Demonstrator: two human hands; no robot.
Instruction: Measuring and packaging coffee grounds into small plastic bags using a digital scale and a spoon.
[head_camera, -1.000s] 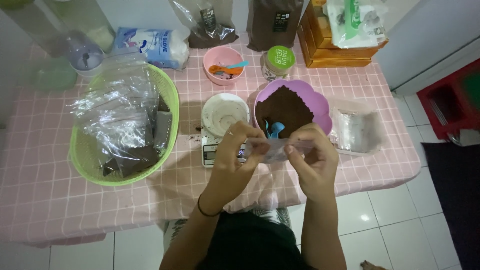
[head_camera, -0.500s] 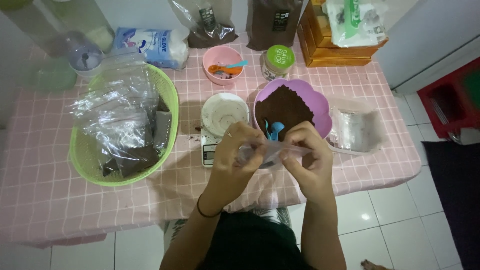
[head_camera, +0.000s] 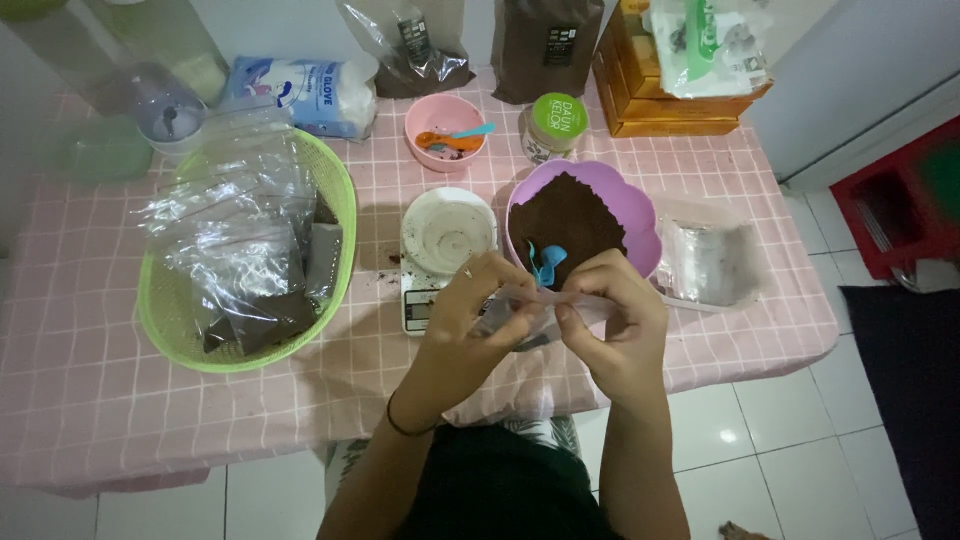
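Observation:
Both hands hold a small clear plastic bag (head_camera: 540, 308) above the table's front edge. My left hand (head_camera: 470, 315) pinches its left side and my right hand (head_camera: 610, 315) pinches its right side, fingertips close together. Just behind them a purple scalloped bowl (head_camera: 632, 205) holds dark brown powder (head_camera: 565, 215) with a blue scoop (head_camera: 546, 262) stuck in it. Left of the bowl a white dish (head_camera: 449, 230) rests on a small white kitchen scale (head_camera: 418, 308).
A green basket (head_camera: 150, 310) at left holds several clear bags, some with brown powder. A pink bowl (head_camera: 443, 120) with spoons, a green-lidded jar (head_camera: 556, 122), brown powder bags (head_camera: 545, 45), a wooden box (head_camera: 660, 100) and a clear bag pile (head_camera: 712, 260) stand around. The pink checked tablecloth (head_camera: 90, 400) covers the table.
My hands shifted slightly on the clear bag, fingertips working along its top edge. Everything on the table stays where it was.

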